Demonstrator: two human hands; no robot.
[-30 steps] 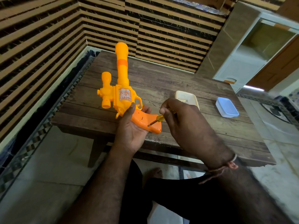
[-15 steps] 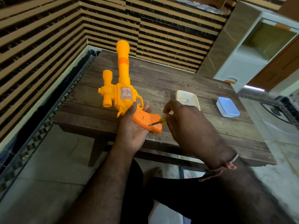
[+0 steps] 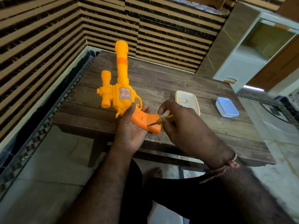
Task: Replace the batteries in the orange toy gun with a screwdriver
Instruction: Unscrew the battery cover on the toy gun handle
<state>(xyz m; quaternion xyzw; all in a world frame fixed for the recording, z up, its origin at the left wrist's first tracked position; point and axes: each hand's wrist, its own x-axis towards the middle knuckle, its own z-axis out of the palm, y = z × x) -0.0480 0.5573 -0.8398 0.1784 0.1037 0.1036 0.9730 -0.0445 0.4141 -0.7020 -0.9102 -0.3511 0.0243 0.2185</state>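
Observation:
The orange toy gun (image 3: 121, 88) points its long barrel away from me, above the wooden table (image 3: 161, 81). My left hand (image 3: 131, 126) cradles its grip from below, thumb along the side. My right hand (image 3: 181, 126) pinches a small yellow-handled screwdriver (image 3: 160, 121), and the metal tip touches the orange grip near its butt end. The index finger of that hand is lifted off the tool.
A cream open tray (image 3: 195, 101) with a small metallic item inside lies on the table behind my right hand. A pale blue lidded box (image 3: 226, 107) stands further right. A striped wall runs along the left and back; a white cabinet (image 3: 242, 65) stands at the right.
My right hand has drawn back slightly to the right and lifted its index finger, showing more of the screwdriver. The gun and left hand stay nearly still.

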